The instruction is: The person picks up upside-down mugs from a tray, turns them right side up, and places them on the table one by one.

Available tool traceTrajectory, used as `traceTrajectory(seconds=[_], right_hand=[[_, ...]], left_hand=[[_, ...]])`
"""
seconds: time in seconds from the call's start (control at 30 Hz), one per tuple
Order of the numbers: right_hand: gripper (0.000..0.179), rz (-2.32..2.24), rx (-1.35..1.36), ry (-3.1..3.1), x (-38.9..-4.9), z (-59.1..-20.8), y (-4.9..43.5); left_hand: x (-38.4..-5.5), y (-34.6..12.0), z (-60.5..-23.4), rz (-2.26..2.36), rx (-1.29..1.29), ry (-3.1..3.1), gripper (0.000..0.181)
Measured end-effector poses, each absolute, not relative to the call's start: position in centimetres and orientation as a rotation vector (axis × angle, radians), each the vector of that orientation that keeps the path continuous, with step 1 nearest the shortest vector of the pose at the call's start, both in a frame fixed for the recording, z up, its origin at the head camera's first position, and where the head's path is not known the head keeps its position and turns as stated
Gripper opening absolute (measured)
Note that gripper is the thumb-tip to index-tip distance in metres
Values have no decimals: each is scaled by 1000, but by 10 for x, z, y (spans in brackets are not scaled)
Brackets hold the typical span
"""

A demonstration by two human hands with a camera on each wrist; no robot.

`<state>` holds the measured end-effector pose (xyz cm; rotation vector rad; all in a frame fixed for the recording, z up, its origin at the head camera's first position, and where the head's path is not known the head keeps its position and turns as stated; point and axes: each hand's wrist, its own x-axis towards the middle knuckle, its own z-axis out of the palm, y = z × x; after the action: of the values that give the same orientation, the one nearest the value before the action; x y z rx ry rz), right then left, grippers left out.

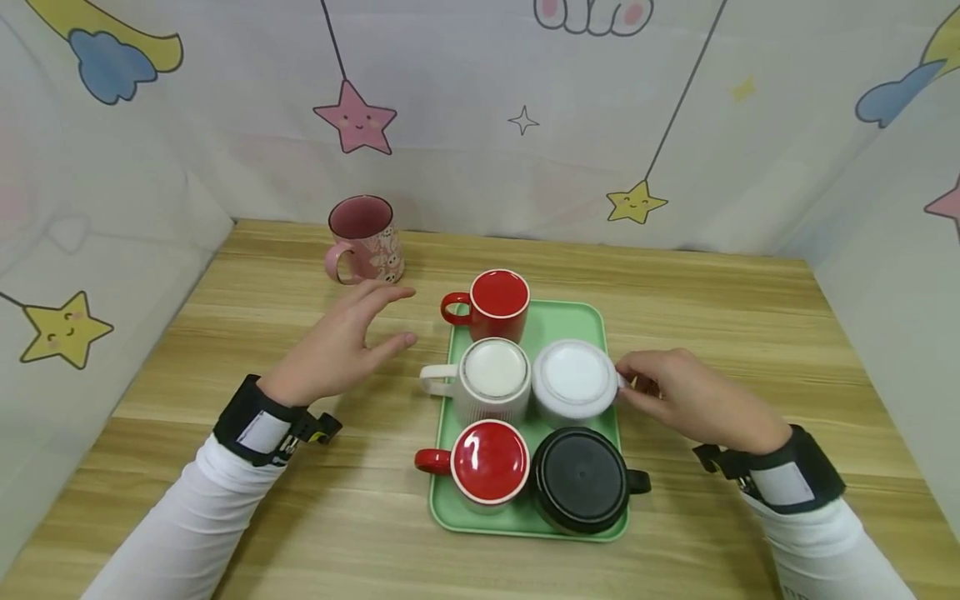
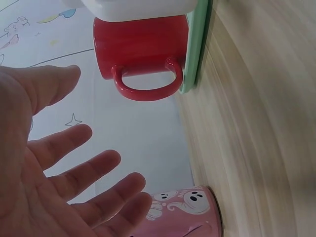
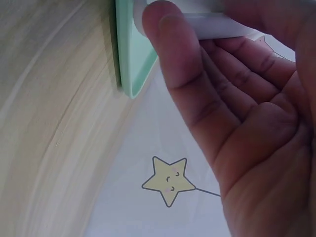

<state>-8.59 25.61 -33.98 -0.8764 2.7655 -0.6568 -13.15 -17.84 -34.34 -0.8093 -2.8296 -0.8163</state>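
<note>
My right hand (image 1: 686, 396) pinches the handle of a white mug (image 1: 574, 379), which sits bottom up on a green tray (image 1: 551, 321). In the right wrist view, the thumb and fingers close around that white handle (image 3: 217, 27). Left of the tray, my left hand (image 1: 341, 346) hovers with fingers spread and holds nothing. It is close to a pink mug (image 1: 378, 250) with a ghost pattern, upright on the table. On the tray's left side stand a red mug (image 1: 498, 312), a ribbed white mug (image 1: 491, 392) and another red mug (image 1: 489, 462), their handles pointing left.
A black mug (image 1: 581, 481) is at the tray's front right corner, handle to the right. The mugs on the tray stand close together. Behind the wooden table (image 1: 712, 308) and at its sides hangs a pale cloth (image 1: 465, 167) printed with stars and clouds.
</note>
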Motion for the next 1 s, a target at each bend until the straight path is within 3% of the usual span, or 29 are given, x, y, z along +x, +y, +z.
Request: traceTrajectory(seconds=[1.0], right_hand=[[25, -887, -1103, 2987, -96, -303, 265]], left_hand=[[-134, -159, -320, -959, -921, -2642, 59]])
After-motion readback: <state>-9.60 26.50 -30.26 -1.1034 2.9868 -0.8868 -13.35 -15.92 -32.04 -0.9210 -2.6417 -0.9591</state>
